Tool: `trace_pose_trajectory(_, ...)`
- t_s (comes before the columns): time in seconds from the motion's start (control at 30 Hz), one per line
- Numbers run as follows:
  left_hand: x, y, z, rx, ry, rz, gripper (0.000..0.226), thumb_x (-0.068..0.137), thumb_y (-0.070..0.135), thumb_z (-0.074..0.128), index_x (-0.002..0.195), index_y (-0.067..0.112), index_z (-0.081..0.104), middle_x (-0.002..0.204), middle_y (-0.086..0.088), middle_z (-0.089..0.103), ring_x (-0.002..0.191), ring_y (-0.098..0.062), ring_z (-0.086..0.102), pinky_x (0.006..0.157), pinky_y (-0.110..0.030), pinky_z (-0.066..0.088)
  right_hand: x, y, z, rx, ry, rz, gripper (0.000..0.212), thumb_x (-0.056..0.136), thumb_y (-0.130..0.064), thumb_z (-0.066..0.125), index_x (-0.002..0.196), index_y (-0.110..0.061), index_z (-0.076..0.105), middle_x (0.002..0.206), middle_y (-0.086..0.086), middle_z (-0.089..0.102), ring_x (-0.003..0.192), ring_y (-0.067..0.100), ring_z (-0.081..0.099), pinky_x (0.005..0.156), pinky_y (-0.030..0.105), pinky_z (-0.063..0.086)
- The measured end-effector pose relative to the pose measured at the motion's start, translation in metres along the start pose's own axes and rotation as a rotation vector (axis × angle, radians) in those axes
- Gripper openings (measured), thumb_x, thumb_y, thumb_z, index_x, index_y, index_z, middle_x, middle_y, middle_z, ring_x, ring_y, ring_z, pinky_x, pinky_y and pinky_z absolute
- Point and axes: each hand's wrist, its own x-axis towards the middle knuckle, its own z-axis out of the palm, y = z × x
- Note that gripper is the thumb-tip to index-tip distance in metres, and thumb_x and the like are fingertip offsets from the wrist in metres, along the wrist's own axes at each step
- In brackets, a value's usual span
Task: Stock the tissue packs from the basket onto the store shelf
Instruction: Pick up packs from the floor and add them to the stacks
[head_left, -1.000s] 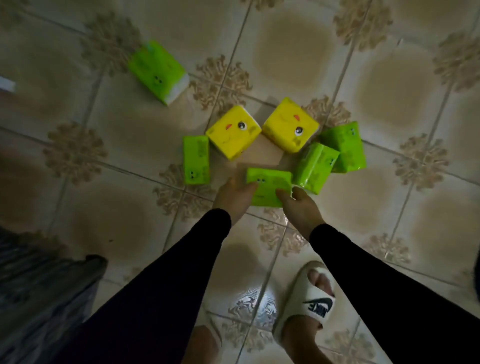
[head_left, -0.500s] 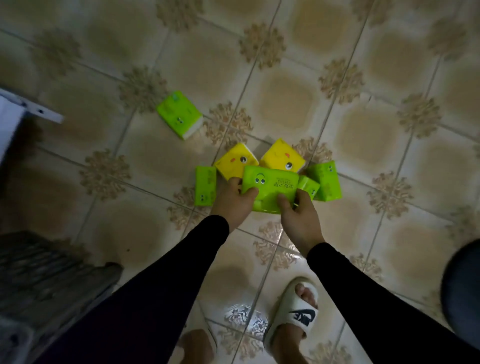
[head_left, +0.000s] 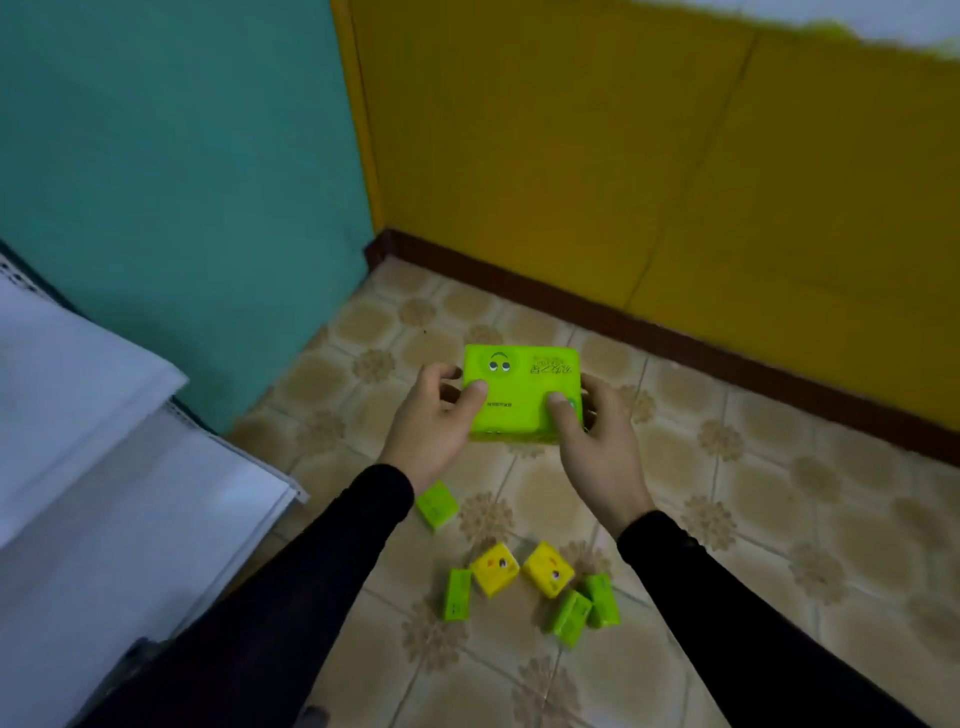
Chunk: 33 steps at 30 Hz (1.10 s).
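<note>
Two hands share one grip on a green tissue pack (head_left: 521, 393), held up in the air above the tiled floor (head_left: 727, 519). The left hand (head_left: 434, 423) clamps the pack's left end, thumb on the top face and fingers curled behind. The right hand (head_left: 597, 441) clamps the right end the same way, thumb pressed on the near corner. The pack lies flat, its printed eyes facing up. Both arms wear black sleeves (head_left: 291, 597).

Below, on the floor, lie six more packs: a lone green pack (head_left: 437, 504) just beside the left wrist, then a loose cluster of two yellow packs (head_left: 495, 568) side by side, a green one (head_left: 457, 595) to their left and two green ones (head_left: 601, 601) touching at their right.

A white shelf (head_left: 104, 467) fills the left edge. Behind it stands a teal wall (head_left: 182, 182), meeting a yellow wall (head_left: 623, 156) with a dark brown skirting (head_left: 675, 338) at the corner.
</note>
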Motion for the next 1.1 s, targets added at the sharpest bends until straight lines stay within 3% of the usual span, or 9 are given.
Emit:
trace_pose_trajectory(0.1,-0.041,0.077,-0.05,-0.001,0.034,0.123,0.05,0.088,0.052,0.058,0.127,0.022,0.048,0.107,0.009,0.06,0.096,-0.016,0.065,0.088,-0.049,0.054,-0.015,-0.092,-0.017,-0.025,-0.028,-0.101,0.031,0.098,-0.043,0.052,0.126,-0.03,0.054,0.12,-0.007,0.052,0.109,0.008,0.053,0.091,0.026,0.044)
trace_pose_trajectory(0.27,-0.127,0.167,-0.127,0.014,0.221,0.251,0.04,0.096,0.036,0.057,0.13,0.018,0.049,0.105,0.006,0.058,0.088,-0.02,0.064,0.076,-0.042,0.056,-0.05,-0.212,-0.026,0.005,-0.184,-0.325,0.03,0.099,-0.048,0.048,0.119,-0.033,0.063,0.122,-0.005,0.053,0.104,-0.01,0.05,0.078,0.004,0.041)
trace_pose_trajectory(0.37,-0.193,0.192,-0.171,0.005,0.4,0.291,0.039,0.095,0.033,0.058,0.129,0.016,0.05,0.113,-0.002,0.057,0.086,-0.02,0.062,0.07,-0.035,0.055,-0.083,-0.266,-0.013,0.03,-0.311,-0.483,0.038,0.096,-0.058,0.045,0.118,-0.035,0.065,0.119,0.001,0.061,0.108,0.006,0.057,0.091,0.021,0.048)
trace_pose_trajectory(0.47,-0.269,0.207,-0.213,0.016,0.59,0.292,0.04,0.094,0.038,0.059,0.129,0.018,0.052,0.117,0.0,0.058,0.088,-0.02,0.064,0.072,-0.038,0.058,-0.131,-0.317,0.004,0.07,-0.443,-0.603,0.028,0.099,-0.041,0.052,0.117,-0.026,0.067,0.111,0.004,0.06,0.099,0.004,0.052,0.081,0.003,0.037)
trace_pose_trajectory(0.57,-0.351,0.208,-0.254,0.011,0.751,0.271,0.051,0.087,0.049,0.064,0.129,0.023,0.054,0.119,0.0,0.062,0.092,-0.023,0.067,0.075,-0.046,0.059,-0.187,-0.36,0.029,0.141,-0.592,-0.693,0.02,0.099,-0.033,0.056,0.117,-0.031,0.065,0.115,0.004,0.059,0.095,-0.007,0.055,0.078,-0.001,0.037)
trace_pose_trajectory(0.67,-0.439,0.199,-0.289,0.014,0.913,0.238,0.063,0.08,0.059,0.064,0.133,0.026,0.051,0.12,0.003,0.062,0.095,-0.017,0.067,0.078,-0.05,0.058,-0.255,-0.396,0.063,0.199,-0.777,-0.782,0.024,0.094,-0.048,0.054,0.114,-0.041,0.065,0.121,0.002,0.064,0.102,0.004,0.064,0.088,0.019,0.05)
trace_pose_trajectory(0.77,-0.523,0.181,-0.318,0.062,1.039,0.18,0.056,0.089,0.048,0.063,0.137,0.024,0.046,0.121,0.004,0.055,0.094,-0.005,0.061,0.074,-0.032,0.059,-0.328,-0.418,0.094,0.229,-0.948,-0.837,0.037,0.088,-0.06,0.051,0.12,-0.044,0.064,0.127,-0.002,0.062,0.109,0.009,0.064,0.096,0.037,0.053)
trace_pose_trajectory(0.9,-0.63,0.149,-0.353,0.127,1.111,0.101,0.079,0.072,0.067,0.068,0.138,0.031,0.045,0.132,0.005,0.054,0.104,-0.01,0.065,0.086,-0.04,0.057,-0.429,-0.441,0.137,0.255,-1.126,-0.895,0.024,0.093,-0.051,0.053,0.114,-0.048,0.064,0.124,-0.008,0.065,0.111,0.01,0.062,0.098,0.038,0.051)
trace_pose_trajectory(1.1,-0.787,0.094,-0.431,0.236,1.209,0.002,0.107,0.057,0.082,0.068,0.147,0.036,0.033,0.139,0.008,0.049,0.093,-0.005,0.069,0.086,-0.041,0.057,-0.595,-0.472,0.215,0.284,-1.297,-0.953,0.036,0.093,-0.055,0.051,0.12,-0.034,0.062,0.126,-0.002,0.056,0.115,0.011,0.057,0.095,0.031,0.049)
